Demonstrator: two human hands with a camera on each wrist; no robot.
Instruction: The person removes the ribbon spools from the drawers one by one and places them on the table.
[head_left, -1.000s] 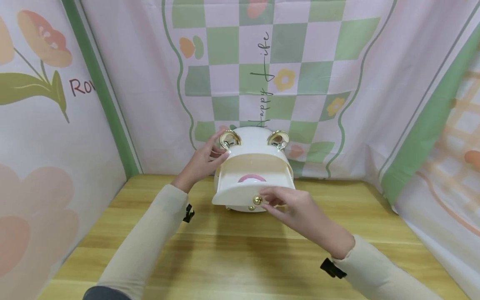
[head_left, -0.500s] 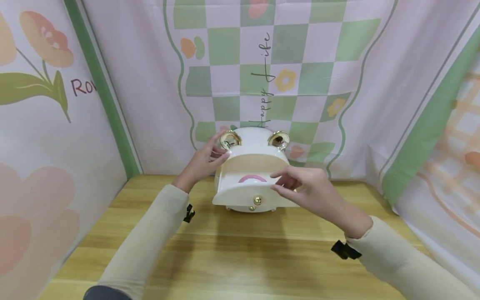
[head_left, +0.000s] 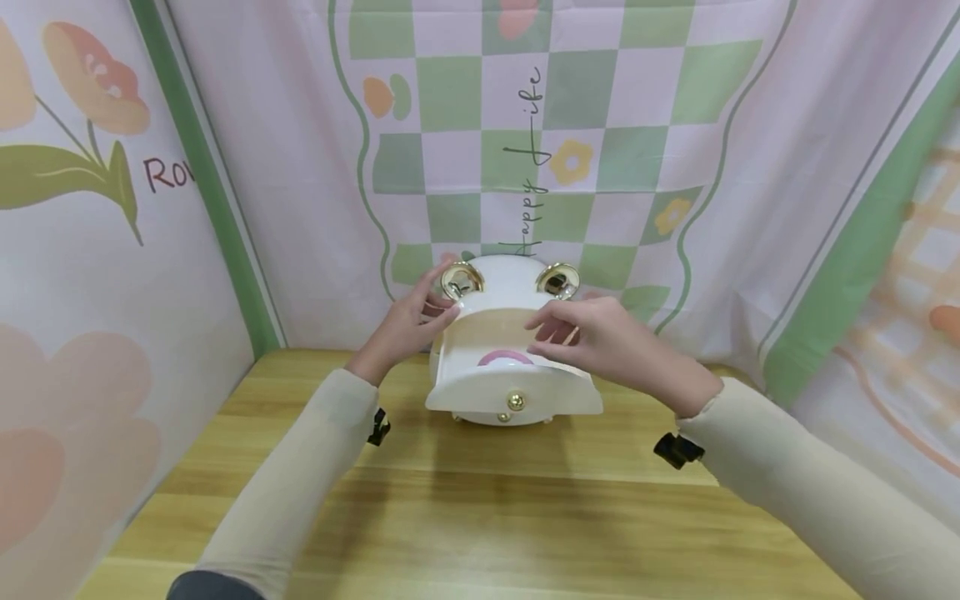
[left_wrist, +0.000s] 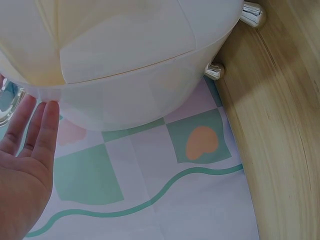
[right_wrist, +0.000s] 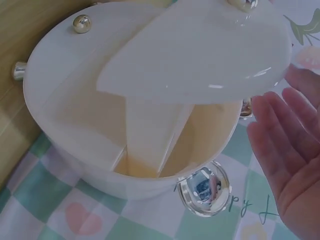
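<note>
A white storage box (head_left: 510, 279) with two gold-rimmed, ear-like rounds stands at the back of the table. Its upper drawer (head_left: 472, 393) is pulled out, a gold knob (head_left: 516, 402) on the front. A pink curved thing (head_left: 495, 357) shows inside it; the rest is hidden by the drawer front. My left hand (head_left: 405, 329) rests with extended fingers against the box's left side, beside the left gold round (head_left: 461, 279). Over the right part of the drawer hovers my right hand (head_left: 600, 337), fingers loosely bent, with nothing visible in them.
The box stands on a wood-grain table (head_left: 480, 517). A checkered cloth (head_left: 517, 158) hangs close behind it, with more patterned cloth at both sides. Below the open drawer is a lower front with a smaller gold knob (head_left: 503, 417).
My right hand has left the drawer knob, shifted right, then risen and come back left above the drawer. The left hand and the box stay in place.
</note>
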